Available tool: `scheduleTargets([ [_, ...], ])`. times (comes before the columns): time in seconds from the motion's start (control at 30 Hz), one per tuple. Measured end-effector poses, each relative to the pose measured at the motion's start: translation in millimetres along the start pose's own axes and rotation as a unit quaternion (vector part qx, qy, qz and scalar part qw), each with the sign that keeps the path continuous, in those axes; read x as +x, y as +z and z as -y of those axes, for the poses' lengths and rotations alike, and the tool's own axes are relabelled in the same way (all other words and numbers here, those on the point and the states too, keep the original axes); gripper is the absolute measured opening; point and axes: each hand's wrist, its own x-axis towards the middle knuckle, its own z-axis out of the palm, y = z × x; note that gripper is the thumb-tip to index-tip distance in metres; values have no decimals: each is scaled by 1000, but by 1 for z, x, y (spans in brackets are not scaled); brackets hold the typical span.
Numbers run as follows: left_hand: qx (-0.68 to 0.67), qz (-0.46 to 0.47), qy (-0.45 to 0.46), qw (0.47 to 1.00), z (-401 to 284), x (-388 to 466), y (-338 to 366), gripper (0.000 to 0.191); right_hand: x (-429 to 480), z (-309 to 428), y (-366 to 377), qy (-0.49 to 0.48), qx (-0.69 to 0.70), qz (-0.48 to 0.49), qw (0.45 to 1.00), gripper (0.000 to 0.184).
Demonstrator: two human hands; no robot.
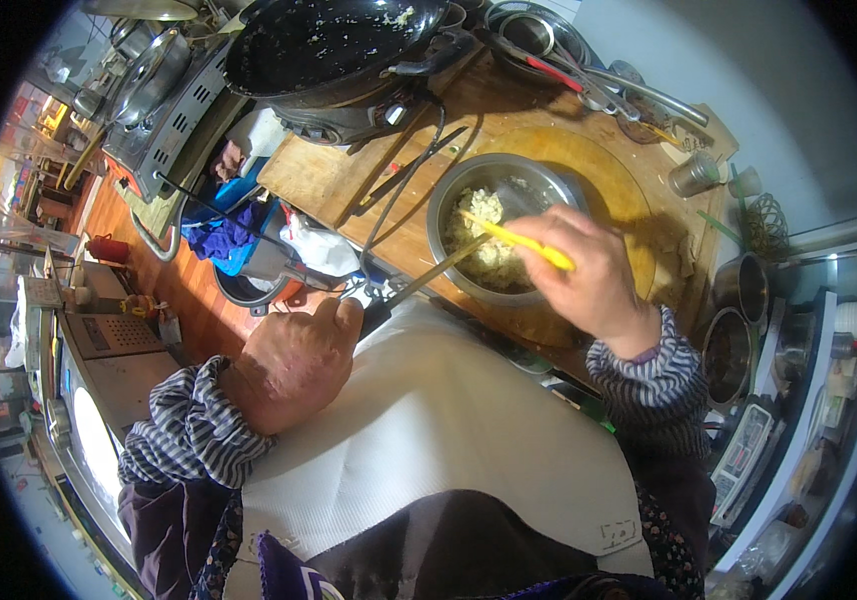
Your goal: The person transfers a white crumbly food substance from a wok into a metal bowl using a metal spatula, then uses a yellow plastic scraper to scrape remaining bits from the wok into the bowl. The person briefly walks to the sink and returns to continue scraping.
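My left hand (297, 360) is closed around the black handle of a long, narrow metal utensil (440, 268), whose far end reaches over the near rim of a metal bowl (436, 217). Pale, crumbly food that looks like scrambled egg (481, 206) lies in the bowl. Above the bowl's right side, my right hand (578, 266) grips a slim yellow utensil (522, 238), its tip over the food and crossing near the metal one. What kind of utensils they are I cannot tell. The bowl stands on a round wooden cutting board (608, 169).
Beyond the bowl, a black wok (308, 56) sits on an electric burner, its cord (406, 176) crossing the wooden worktop (316, 176). Chopsticks (406, 174) lie there. Strainers and ladles (530, 37) are at the back right, a metal shaker (695, 175) by the wall. Blue bins (245, 255) stand left.
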Motion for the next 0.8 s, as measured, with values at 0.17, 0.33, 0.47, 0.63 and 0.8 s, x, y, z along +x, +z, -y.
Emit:
scheduleTargets([
  [0.17,-4,-8,8,1000,0,0,0,10,1,0,-8,19,34,-19,999,22],
  [0.33,13,9,4,1000,1,0,-2,10,-9,11,2,2,65,56,996,23],
  [0.47,-8,-9,13,1000,3,-2,0,10,-7,-13,-2,46,46,13,998,18],
  [0.63,-21,8,2,1000,5,-4,4,11,-9,-21,-8,126,71,-26,989,19],
  [0.8,-7,-30,9,999,4,-5,3,12,-10,-13,2,75,67,2,995,19],
])
